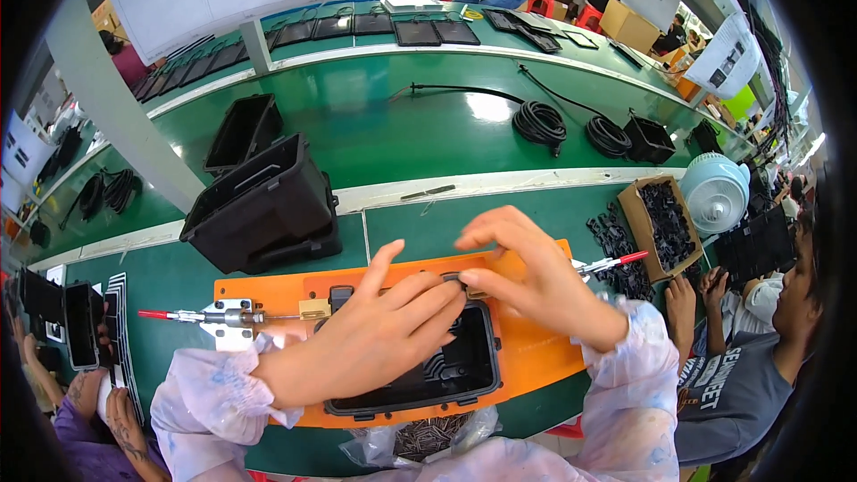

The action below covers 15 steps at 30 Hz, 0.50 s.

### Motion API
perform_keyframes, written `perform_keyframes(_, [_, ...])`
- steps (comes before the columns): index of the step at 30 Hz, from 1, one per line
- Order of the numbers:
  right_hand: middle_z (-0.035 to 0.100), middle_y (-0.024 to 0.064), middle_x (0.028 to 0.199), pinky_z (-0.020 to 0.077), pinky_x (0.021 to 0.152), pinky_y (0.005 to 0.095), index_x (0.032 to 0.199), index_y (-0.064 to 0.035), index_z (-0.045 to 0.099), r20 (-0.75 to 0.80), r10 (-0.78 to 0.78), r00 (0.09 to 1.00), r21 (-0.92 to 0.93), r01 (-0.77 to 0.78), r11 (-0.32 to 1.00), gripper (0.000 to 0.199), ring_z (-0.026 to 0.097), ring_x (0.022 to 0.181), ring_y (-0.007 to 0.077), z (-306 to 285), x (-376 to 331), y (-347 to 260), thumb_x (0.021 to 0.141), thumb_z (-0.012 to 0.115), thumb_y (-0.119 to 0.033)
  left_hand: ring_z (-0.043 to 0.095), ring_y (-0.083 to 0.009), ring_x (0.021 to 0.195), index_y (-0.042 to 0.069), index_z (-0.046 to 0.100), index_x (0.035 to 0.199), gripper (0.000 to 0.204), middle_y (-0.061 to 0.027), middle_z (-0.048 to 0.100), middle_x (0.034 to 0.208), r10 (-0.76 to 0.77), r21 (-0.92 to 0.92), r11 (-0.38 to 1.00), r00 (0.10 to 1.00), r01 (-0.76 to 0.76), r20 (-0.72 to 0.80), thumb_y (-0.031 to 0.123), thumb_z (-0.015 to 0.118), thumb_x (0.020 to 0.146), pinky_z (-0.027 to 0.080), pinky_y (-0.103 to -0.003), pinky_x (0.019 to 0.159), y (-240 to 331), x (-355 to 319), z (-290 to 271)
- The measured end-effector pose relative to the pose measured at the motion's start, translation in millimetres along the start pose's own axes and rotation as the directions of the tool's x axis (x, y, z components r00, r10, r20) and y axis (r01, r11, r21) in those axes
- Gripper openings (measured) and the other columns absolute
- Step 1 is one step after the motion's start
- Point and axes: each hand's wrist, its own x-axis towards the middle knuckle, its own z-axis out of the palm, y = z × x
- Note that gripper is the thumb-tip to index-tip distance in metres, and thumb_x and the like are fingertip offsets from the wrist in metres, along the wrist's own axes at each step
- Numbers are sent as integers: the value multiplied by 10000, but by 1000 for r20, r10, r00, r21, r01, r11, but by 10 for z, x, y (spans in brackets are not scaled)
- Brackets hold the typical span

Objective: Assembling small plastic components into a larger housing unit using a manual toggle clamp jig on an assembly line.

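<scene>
An open black plastic box [420, 399] lies in an orange fixture [549, 348] in front of me. Across its left and far part reaches my left hand [384, 321], fingers stretched out and thumb raised, its fingertips by the far rim. My right hand [518, 263] is at the far rim too, its thumb by a small black part of the rim and its forefinger curved apart from the thumb. No held thing shows in either hand, though the fingertips partly hide the rim. Red-handled toggle clamps, one on the left [237, 315] and one on the right [611, 263], flank the fixture.
Larger black boxes [268, 214] stand beyond the fixture at left. A carton of small black parts [656, 228] and a light-blue fan [717, 192] are at right. Coiled black cables [539, 125] lie farther back. A bag of screws [428, 437] sits near me. People sit on both sides.
</scene>
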Motion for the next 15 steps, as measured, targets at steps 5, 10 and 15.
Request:
perform_keyframes(5, [612,105,1020,546,663,345,1047,-15,626,186,-430,883,208,393,896,239,644,847,255,122,-443,-537,850,729,-102,632,-217,1129,44,691,1195,376,-64,650,1220,44,-49,998,998,-46,-51,166,766,847,354,-620,1123,-101,62,125])
perform_keyframes(10, [648,118,967,546,629,310,1065,33,664,573,-449,686,48,519,854,331,644,882,236,705,-914,-687,788,636,-145,624,-249,1185,57,670,1262,413,-77,637,1310,5,-114,993,999,-11,-50,127,747,863,345,-602,1136,-127,-12,50])
perform_keyframes(15, [618,102,884,520,604,297,887,9,657,680,-363,637,-171,619,766,204,620,874,220,962,-1029,-578,763,642,-152,612,-325,1218,50,667,1283,390,-127,639,1336,-191,-92,978,980,186,-51,37,696,894,403,-538,1101,-242,-290,-372])
